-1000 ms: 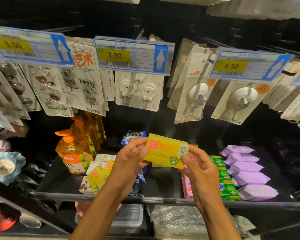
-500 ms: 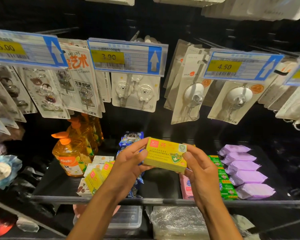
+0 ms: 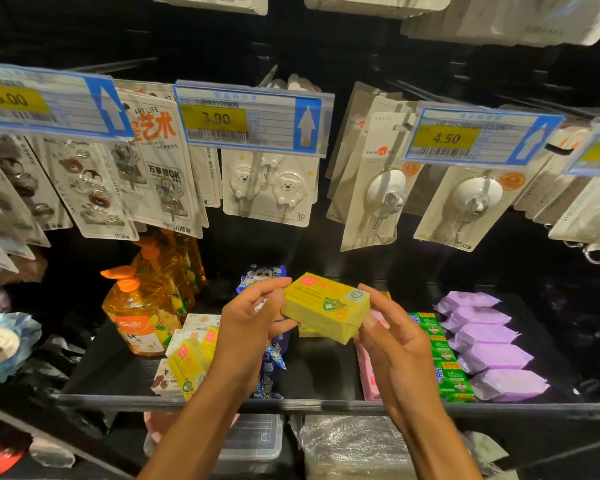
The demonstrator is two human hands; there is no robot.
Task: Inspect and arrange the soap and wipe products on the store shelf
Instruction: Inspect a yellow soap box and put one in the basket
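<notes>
the black shelf [image 3: 319, 375] carries orange bottles [image 3: 142, 313] at the left, yellow boxes [image 3: 187, 365] before them, blue patterned packs [image 3: 271, 362], pink packs [image 3: 366, 372], a line of green boxes [image 3: 444, 355] and purple wipe packs [image 3: 489, 341] at the right. below it sits a clear plastic tub [image 3: 257, 438]; its contents cannot be told. the yellow soap box [image 3: 326, 306] is held above the shelf's middle, printed face up, long axis left to right, right end dipping nearer. the left hand [image 3: 246, 327] pinches its left end with curled fingers; the right hand [image 3: 395, 344] grips its right end.
</notes>
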